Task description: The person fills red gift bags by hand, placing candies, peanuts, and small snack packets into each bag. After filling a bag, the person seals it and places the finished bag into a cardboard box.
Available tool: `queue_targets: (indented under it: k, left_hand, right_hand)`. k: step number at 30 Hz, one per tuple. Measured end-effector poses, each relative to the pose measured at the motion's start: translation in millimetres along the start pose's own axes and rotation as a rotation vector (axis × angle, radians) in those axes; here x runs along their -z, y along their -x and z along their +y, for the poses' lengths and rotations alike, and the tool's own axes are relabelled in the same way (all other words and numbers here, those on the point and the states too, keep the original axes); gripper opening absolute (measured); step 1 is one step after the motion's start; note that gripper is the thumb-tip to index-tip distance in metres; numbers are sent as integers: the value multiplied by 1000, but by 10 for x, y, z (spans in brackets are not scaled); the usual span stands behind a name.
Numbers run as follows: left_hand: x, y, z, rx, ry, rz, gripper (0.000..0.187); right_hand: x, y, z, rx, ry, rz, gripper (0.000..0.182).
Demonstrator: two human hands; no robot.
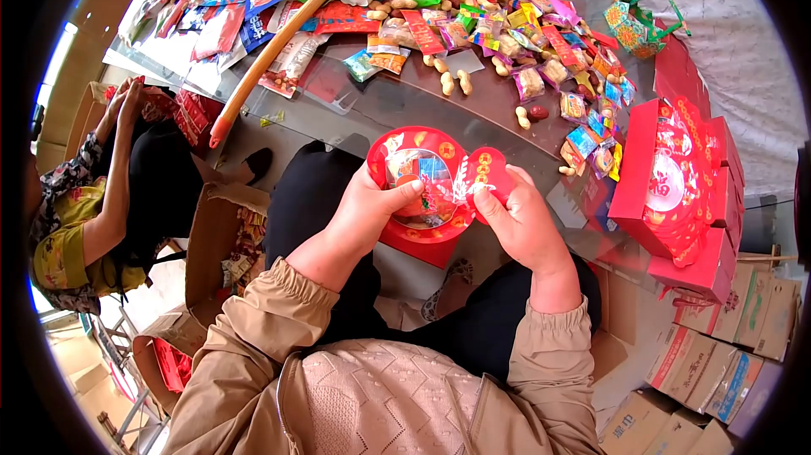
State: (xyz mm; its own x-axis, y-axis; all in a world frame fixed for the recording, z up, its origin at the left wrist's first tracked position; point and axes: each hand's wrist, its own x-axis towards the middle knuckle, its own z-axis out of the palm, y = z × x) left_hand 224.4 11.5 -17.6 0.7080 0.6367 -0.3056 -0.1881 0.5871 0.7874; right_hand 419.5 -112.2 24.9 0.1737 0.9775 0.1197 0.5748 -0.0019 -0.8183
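Note:
Over my lap I hold a round red gift bag (pixel 420 234) with gold coin prints and a clear round window; small wrapped packets show through it. My left hand (pixel 370 206) is closed on the bag's left side, thumb pressed across the window. At the narrower red top (pixel 483 174), my right hand (pixel 517 217) pinches with its thumb in front; the fingers behind are mostly hidden. Beyond the bag, the glass table (pixel 363 108) carries a pile of wrapped candies (pixel 541 41) and loose peanuts (pixel 448 81).
A wooden stick (pixel 283 41) slants over the table beside snack packets (pixel 245 11). At right stand red boxes (pixel 634 193), a green basket (pixel 642 24) and stacked cartons (pixel 718 362). An open carton (pixel 211 244) is at left, near another person (pixel 101 193).

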Motion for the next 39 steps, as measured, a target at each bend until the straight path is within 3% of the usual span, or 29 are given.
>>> queue_targets:
  k: [7,13,19,22,25,26,29,30,31,33,34,37,39]
  left_hand:
    - [51,-12,-17,35,-25,28,34]
    - [8,-20,-19,10,41,10,38]
    - [28,-15,-8,15,39,-9,40]
    - [23,-6,-48,-7,48,11,40]
    - [-5,-3,-52,-23,58,36,40]
    - [-16,4,-47,-25,59,45,40]
    - [-45,11,-65,-75,43,23,41]
    - [-75,22,-52,-75,53,-2,42]
    - [-72,18,-66,-75,34,-15,41]
    - [-55,29,-88,-51,24,-30,42]
    - [-23,22,-133,-62,20,-85,41]
    - [134,-7,-234,5,21,-214,43]
    - [36,-9,-232,-87,94,-311,53]
  right_hand:
    - [24,63,-49,-351,-447,-63,28]
    - [-40,75,-4,-327,-543,-29,31]
    - [-43,62,-9,-296,-441,-83,24]
    - [-87,36,31,-168,-185,120,25]
    - [-97,31,-70,-227,-257,315,26]
    - [-49,26,-45,-91,19,356,50]
    - [-173,-7,-81,88,101,585,83]
    - [-233,-21,10,71,-75,464,103]
    - [-320,73,10,-128,-416,411,95]
    - [-322,82,92,-218,-624,249,79]
    - [-276,99,85,-253,-586,254,51]
    - [-129,149,-22,-193,-247,313,30]
    - [-19,271,-213,-134,-280,409,25]
